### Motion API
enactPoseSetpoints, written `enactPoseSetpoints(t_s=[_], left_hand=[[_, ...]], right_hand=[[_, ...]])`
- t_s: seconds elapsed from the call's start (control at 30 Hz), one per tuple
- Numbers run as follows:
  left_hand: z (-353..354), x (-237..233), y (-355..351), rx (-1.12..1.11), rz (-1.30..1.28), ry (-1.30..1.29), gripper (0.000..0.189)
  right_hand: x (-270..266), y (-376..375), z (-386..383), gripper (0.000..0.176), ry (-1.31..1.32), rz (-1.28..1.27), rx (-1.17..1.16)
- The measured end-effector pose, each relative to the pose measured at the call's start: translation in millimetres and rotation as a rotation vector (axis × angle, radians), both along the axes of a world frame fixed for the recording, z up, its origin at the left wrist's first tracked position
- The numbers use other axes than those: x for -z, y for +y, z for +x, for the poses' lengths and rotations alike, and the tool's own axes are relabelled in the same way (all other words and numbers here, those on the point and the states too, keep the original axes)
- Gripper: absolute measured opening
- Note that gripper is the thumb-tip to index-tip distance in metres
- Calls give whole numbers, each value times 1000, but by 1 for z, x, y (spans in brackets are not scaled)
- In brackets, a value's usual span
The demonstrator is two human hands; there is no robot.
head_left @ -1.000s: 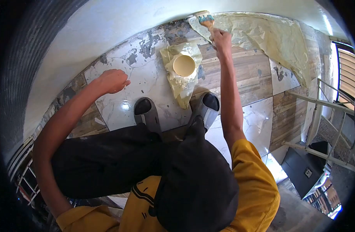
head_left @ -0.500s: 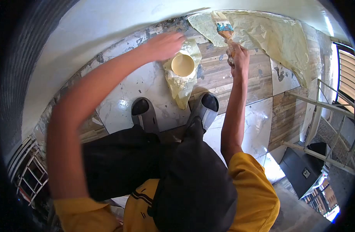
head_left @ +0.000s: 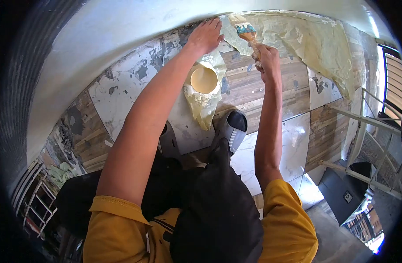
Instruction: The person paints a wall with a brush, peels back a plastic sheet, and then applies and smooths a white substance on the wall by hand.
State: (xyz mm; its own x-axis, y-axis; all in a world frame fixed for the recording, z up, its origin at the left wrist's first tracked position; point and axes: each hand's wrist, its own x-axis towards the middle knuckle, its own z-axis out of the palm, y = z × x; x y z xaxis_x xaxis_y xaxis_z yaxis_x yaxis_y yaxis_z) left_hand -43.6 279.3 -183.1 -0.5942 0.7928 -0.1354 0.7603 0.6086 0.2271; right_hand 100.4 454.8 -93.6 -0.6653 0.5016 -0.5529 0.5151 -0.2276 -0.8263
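My right hand (head_left: 266, 59) grips the handle of a paintbrush (head_left: 245, 30) with cream-coated bristles, which points at the foot of the white wall (head_left: 122, 39). My left hand (head_left: 205, 35) reaches forward with fingers spread and rests at the wall's base, on the corner of a paint-stained plastic sheet (head_left: 297, 39). Just below both hands stands an open tub of cream paint (head_left: 204, 79) on a crumpled piece of plastic (head_left: 203, 105).
The floor (head_left: 293, 140) is marble and wood-pattern tile, flecked with paint. My shoe (head_left: 234, 125) stands close behind the tub. A metal railing (head_left: 367, 131) runs along the right, with a black box (head_left: 345, 188) below it.
My left arm has swung from the floor at the left up and forward to the wall's base. The brush hand has shifted a little along the wall.
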Motion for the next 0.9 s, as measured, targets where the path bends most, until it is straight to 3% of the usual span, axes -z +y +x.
enactPoseSetpoints(t_s=[0.33,0.53,0.63,0.83,0.9], left_hand=[[4,4,-17,-5,15,94,61],[6,3,-27,30,152,131,58],[6,1,-25,27,106,135,57],[6,6,-19,-2,30,176,56],[6,0,-17,-1,-31,167,54]], right_hand=[[6,-16,-34,27,-50,108,-128],[-79,-23,-11,26,280,129,-71],[-95,-20,14,25,194,84,14],[-3,-19,8,32,-22,184,-109],[12,-21,-12,28,36,208,-129]])
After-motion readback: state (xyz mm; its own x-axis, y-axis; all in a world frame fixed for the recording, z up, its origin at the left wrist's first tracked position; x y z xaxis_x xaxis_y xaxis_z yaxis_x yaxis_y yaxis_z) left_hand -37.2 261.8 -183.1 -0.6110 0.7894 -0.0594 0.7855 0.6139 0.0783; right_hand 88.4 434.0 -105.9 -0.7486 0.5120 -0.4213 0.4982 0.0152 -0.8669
